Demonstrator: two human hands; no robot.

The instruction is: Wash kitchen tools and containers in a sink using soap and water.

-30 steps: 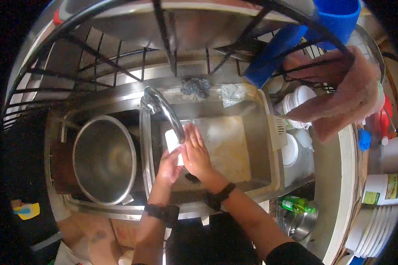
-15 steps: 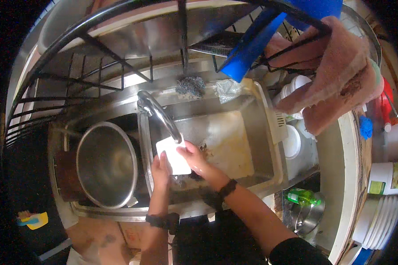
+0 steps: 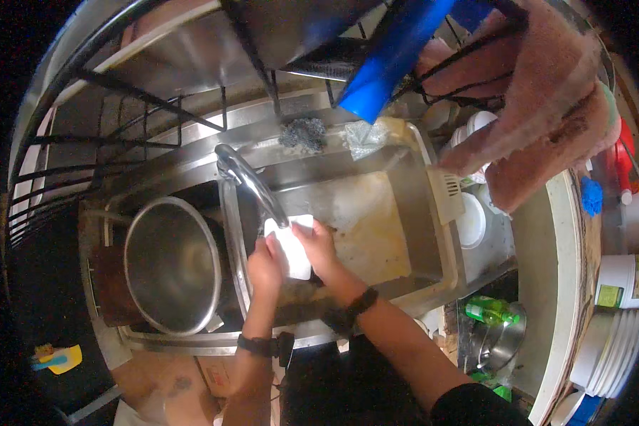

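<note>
A bright white, flat-looking rectangular piece with rounded corners (image 3: 292, 250) is held under the faucet (image 3: 257, 186) over the right sink basin (image 3: 420, 234). Glare washes out its surface, so I cannot tell what kind of thing it is. Along its left edge, my left hand (image 3: 266, 266) is closed with the thumb on the near face. Gripping the right edge is my right hand (image 3: 318, 248), its thumb near the top corner. The faucet's tip overlaps the piece's upper edge. Fingers behind the piece are hidden.
A large steel pot (image 3: 172, 266) occupies the left basin. Behind the faucet lie a scouring pad (image 3: 303, 135) and clear crumpled plastic (image 3: 366, 138). A black wire rack (image 3: 167, 99) hangs overhead, with a pink cloth (image 3: 547, 142). A green bottle (image 3: 490, 310) lies right, below the counter.
Both hands have shifted slightly right with the white piece. It is now turned more edge-on and looks narrower. The camera view has moved a little too.
</note>
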